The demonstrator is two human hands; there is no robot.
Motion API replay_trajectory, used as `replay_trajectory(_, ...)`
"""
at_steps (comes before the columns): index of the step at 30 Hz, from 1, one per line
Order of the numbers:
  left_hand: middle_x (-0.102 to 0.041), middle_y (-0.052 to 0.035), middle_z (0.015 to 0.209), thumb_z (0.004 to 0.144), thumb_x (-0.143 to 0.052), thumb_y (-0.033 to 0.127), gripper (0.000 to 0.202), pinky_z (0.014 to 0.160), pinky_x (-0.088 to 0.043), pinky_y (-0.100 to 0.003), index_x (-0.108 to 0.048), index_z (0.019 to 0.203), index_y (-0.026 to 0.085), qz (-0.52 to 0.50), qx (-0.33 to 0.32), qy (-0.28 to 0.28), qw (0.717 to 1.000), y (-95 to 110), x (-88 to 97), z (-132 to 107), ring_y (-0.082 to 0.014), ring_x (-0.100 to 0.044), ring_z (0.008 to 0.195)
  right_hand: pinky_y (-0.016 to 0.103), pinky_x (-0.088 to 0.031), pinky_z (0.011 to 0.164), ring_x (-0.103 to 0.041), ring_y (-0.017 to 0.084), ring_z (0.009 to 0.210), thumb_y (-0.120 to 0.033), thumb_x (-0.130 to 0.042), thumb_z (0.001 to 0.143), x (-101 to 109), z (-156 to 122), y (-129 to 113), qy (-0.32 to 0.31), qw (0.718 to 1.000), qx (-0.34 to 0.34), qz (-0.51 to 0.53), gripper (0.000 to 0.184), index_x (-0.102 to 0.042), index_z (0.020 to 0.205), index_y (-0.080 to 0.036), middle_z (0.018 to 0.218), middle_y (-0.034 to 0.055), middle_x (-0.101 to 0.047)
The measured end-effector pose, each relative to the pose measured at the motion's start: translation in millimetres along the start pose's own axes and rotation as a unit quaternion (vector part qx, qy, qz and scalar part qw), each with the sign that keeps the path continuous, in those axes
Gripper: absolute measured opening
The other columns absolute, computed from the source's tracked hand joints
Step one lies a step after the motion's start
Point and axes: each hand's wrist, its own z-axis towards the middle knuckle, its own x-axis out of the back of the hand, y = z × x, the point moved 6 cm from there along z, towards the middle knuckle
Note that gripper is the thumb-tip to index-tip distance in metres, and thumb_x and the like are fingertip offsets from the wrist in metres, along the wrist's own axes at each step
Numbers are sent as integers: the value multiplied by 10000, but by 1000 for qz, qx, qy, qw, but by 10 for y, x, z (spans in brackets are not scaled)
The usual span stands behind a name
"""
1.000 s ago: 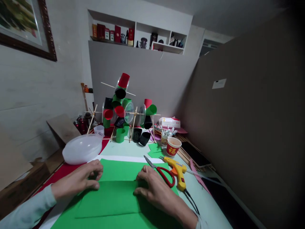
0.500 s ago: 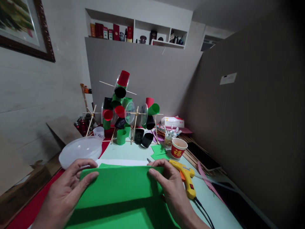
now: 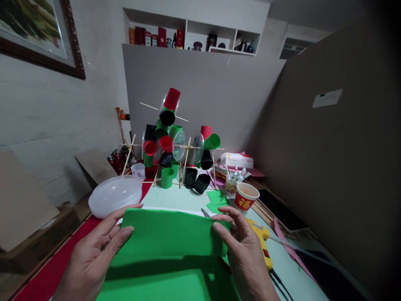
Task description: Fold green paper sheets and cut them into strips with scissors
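A green sheet (image 3: 171, 234) is lifted and curled up in front of me, its lower part lying on the table. My left hand (image 3: 94, 255) pinches its left top corner, fingers behind and thumb in front. My right hand (image 3: 242, 246) pinches the right top corner the same way. A yellow glue gun (image 3: 262, 246) lies just right of my right hand. The tip of a pair of scissors (image 3: 205, 212) shows above the sheet's edge; the rest is hidden behind it.
A white plastic lid (image 3: 115, 195) sits at the left. A red paper cup (image 3: 246, 196) and a cup of pens (image 3: 232, 183) stand at the right. Behind them rises a structure of red, green and black cups on sticks (image 3: 175, 142). A grey board (image 3: 328, 167) walls the right side.
Both hands went from pressing the green sheet flat on the table to lifting its far edge up and curling it towards me. The scissors became hidden behind it.
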Motion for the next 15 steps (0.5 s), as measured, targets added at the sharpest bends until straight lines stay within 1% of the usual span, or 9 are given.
replay_trajectory(1, -809, 31, 901, 544, -892, 597, 592, 725, -607, -230, -788, 1061, 327, 8, 1, 32, 999, 14, 11, -10, -195, -714, 758, 257, -503, 748, -648, 170, 838, -455, -878, 733, -2, -5, 17, -4, 1000, -1, -1, 437, -683, 1078, -269, 932, 6, -742)
replay_trajectory(3, -820, 22, 920, 454, -884, 543, 540, 648, -588, -206, -808, 923, 288, 33, 3, 100, 994, 57, 37, -37, -191, -706, 749, 257, -504, 769, -652, 169, 860, -459, -867, 753, -12, -13, 39, -13, 1000, -1, -5, 421, -682, 1085, -277, 944, 2, -744)
replay_trajectory(5, -825, 3, 940, 438, -827, 500, 489, 606, -571, -203, -806, 864, 260, 66, -10, 137, 988, 120, 41, -57, -202, -716, 774, 261, -507, 771, -655, 172, 863, -461, -867, 752, -25, -19, 49, -18, 1000, -2, -11, 419, -684, 1078, -272, 944, 6, -750)
replay_trajectory(7, -811, -6, 803, 480, -774, 505, 410, 575, -561, -222, -790, 793, 240, 108, -57, 128, 984, 188, 15, -63, -203, -707, 700, 264, -511, 763, -659, 174, 856, -452, -868, 751, -34, -19, 46, -16, 1000, -2, -10, 417, -683, 1073, -264, 942, 13, -755)
replay_trajectory(8, -787, -3, 729, 525, -758, 524, 393, 550, -555, -236, -777, 785, 230, 126, -79, 105, 983, 198, -5, -63, -201, -696, 643, 264, -512, 755, -659, 173, 846, -446, -869, 750, -40, -18, 42, -15, 1000, -3, -8, 415, -681, 1070, -260, 938, 14, -758)
replay_trajectory(10, -728, 12, 657, 664, -715, 581, 438, 480, -542, -269, -750, 895, 209, 148, -89, 41, 984, 136, -42, -60, -199, -668, 528, 265, -511, 740, -658, 171, 824, -431, -876, 737, -53, -16, 29, -13, 1000, -7, -2, 421, -675, 1060, -252, 920, 17, -762)
replay_trajectory(12, -695, 21, 679, 790, -660, 600, 497, 433, -524, -286, -697, 1077, 196, 164, -71, -6, 984, 21, -45, -52, -196, -649, 465, 277, -513, 748, -667, 181, 829, -417, -889, 710, -67, -15, 3, -9, 1000, -13, 1, 437, -669, 1044, -241, 903, 25, -769)
replay_trajectory(14, -666, 27, 671, 838, -632, 589, 518, 423, -511, -288, -658, 1171, 194, 192, -70, -7, 979, -36, -24, -37, -191, -634, 443, 301, -519, 768, -682, 205, 857, -397, -892, 692, -79, -17, -33, -3, 1000, -14, 0, 436, -666, 1025, -228, 897, 39, -776)
replay_trajectory(15, -647, 27, 639, 835, -623, 586, 506, 406, -488, -289, -669, 1149, 191, 211, -86, 8, 974, -20, -13, -28, -186, -608, 420, 312, -520, 775, -688, 215, 868, -388, -888, 691, -86, -17, -52, -1, 1000, -14, -2, 425, -665, 1014, -223, 893, 45, -778)
